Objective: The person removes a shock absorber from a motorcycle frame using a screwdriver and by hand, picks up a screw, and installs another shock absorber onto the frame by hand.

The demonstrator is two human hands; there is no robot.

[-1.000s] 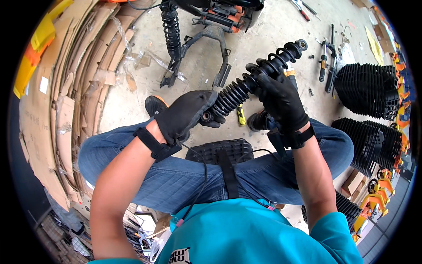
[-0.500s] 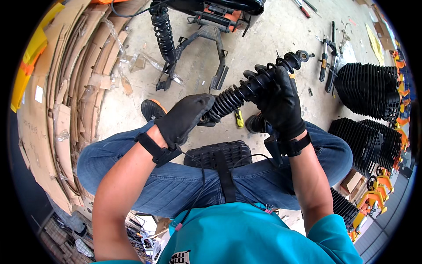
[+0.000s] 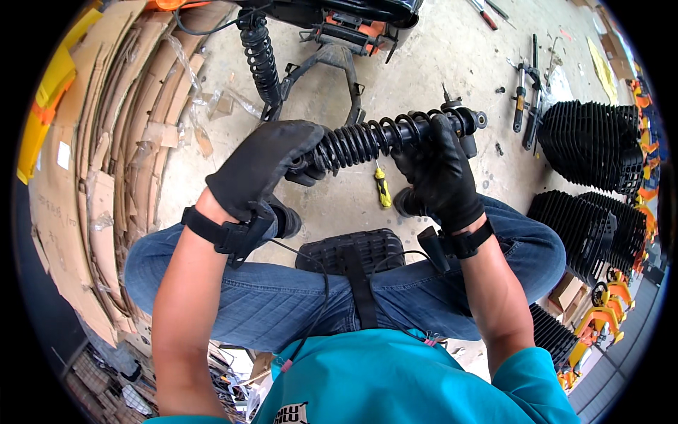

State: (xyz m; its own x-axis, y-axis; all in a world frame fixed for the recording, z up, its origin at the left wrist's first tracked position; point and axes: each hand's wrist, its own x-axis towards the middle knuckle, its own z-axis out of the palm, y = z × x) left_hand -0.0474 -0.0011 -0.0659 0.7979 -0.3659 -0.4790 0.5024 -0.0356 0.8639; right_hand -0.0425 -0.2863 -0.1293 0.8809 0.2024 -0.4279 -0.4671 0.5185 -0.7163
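Note:
A black coil-spring shock absorber spans the space between my two gloved hands, lying almost level above the floor. At its left end, my left hand is closed around the mount, and the glove hides part of that end. Farther right, my right hand grips the body near its other end, thumb over the coils. The eyelet on the right end sticks out past the glove. Ahead of me, a similar shock absorber is fitted on a black and orange vehicle frame with a metal stand.
A yellow-and-black screwdriver lies on the floor below the shock absorber. Flattened cardboard is stacked at left. Stacks of black ribbed plastic parts stand at right, with long metal parts beside them. A black pad sits between my legs.
The shock absorber has swung from a steep slant to nearly level and shifted left. My left hand has moved left and up; my right hand has come slightly lower. Both still hold it.

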